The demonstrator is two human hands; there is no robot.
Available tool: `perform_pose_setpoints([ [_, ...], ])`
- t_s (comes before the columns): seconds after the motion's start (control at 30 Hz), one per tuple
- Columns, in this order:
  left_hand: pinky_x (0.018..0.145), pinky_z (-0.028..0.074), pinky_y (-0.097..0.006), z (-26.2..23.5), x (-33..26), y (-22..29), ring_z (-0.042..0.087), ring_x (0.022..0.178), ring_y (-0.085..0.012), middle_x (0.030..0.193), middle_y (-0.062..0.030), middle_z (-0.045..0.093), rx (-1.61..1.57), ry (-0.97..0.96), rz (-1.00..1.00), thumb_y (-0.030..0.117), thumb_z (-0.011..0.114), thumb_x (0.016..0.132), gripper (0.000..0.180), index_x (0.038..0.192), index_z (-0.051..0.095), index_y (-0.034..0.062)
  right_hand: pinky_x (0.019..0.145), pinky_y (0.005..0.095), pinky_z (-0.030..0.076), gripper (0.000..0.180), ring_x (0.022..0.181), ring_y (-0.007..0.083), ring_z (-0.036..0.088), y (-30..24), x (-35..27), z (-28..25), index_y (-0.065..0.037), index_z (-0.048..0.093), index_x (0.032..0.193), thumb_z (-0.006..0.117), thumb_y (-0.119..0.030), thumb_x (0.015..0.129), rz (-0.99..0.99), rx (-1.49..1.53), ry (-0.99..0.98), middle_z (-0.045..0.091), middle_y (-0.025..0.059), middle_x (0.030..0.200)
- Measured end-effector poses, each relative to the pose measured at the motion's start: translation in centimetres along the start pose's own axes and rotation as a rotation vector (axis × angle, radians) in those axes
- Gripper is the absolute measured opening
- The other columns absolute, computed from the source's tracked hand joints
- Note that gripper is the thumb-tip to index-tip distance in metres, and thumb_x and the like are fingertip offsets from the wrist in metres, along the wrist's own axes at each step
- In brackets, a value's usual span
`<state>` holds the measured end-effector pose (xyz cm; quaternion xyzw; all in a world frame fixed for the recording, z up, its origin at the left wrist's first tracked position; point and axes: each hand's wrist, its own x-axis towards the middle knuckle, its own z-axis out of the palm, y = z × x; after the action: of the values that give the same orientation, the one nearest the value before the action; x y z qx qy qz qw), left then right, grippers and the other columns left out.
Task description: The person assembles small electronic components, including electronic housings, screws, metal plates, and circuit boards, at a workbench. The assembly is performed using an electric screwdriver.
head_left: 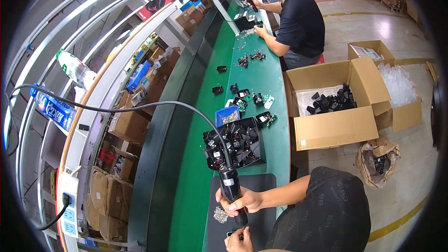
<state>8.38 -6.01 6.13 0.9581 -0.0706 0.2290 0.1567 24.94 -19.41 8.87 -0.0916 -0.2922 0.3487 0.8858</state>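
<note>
At the near end of a green workbench (261, 79), the right hand (242, 200) grips an electric screwdriver (232, 189) upright, tip down over a small part pinched steady by the left hand (239, 241).

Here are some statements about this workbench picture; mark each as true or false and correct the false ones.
1. The right hand grips a black electric screwdriver pointing downward. True.
2. The left hand rests on the blue bin. False: it is at a small black part on the dark mat, below the screwdriver tip.
3. A small pile of silver screws lies on the mat. True.
4. The open cardboard box on the floor holds only white bottles. False: it holds black parts.
5. Another person works further along the green bench. True.
</note>
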Motion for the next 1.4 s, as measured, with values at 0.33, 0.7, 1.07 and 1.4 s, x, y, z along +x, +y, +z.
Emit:
perform_pose_setpoints([
  [0.33, 0.077, 0.049, -0.044, -0.4, -0.6, 5.3, 0.061, 0.087, -0.0389, 0.095, -0.0222, 0.064, -0.164, -0.096, -0.321, 0.021, 0.055, 0.093, 0.024, 0.112, 0.061, 0.009, 0.062, 0.0281, 0.042, 0.039, 0.063, 0.01, 0.049, -1.6, -4.0, 1.8, -0.006, 0.044, 0.111, 0.063, -0.005, 0.077, -0.06, -0.087, 0.017, 0.047, 0.001, 0.072],
  [0.7, 0.075, 0.052, -0.035, 0.8, -1.5, 3.1, 0.066, 0.086, -0.0311, 0.095, -0.0177, 0.066, -0.215, 0.109, -0.315, 0.016, 0.062, 0.089, 0.023, 0.111, 0.065, 0.0122, 0.063, 0.0292, 0.043, 0.04, 0.063, 0.0105, 0.05, -0.5, -2.7, 1.6, -0.008, 0.044, 0.112, 0.062, -0.006, 0.077, -0.112, -0.08, 0.065, 0.048, 0.0006, 0.07],
  [1.07, 0.069, 0.051, -0.036, 1.5, -2.1, 0.5, 0.062, 0.075, -0.0275, 0.081, -0.012, 0.063, -0.191, 0.3, -0.263, 0.02, 0.069, 0.084, 0.025, 0.108, 0.067, 0.0152, 0.064, 0.0285, 0.043, 0.039, 0.064, 0.0123, 0.051, 2.7, -1.2, 0.8, -0.008, 0.044, 0.113, 0.063, -0.009, 0.078, -0.087, -0.107, 0.094, 0.05, 0.0016, 0.073],
  [1.4, 0.101, 0.037, -0.044, -1.8, -2.5, -4.2, 0.046, 0.121, -0.0383, 0.133, -0.0219, 0.047, -0.293, 0.138, -0.5, 0.03, 0.085, 0.058, 0.098, 0.136, 0.036, -0.0035, 0.054, 0.034, 0.045, 0.04, 0.055, 0.0178, 0.054, 3.4, 1.1, -0.7, -0.006, 0.042, 0.106, 0.065, -0.007, 0.074, -0.191, -0.32, 0.293, 0.052, 0.0079, 0.063],
])
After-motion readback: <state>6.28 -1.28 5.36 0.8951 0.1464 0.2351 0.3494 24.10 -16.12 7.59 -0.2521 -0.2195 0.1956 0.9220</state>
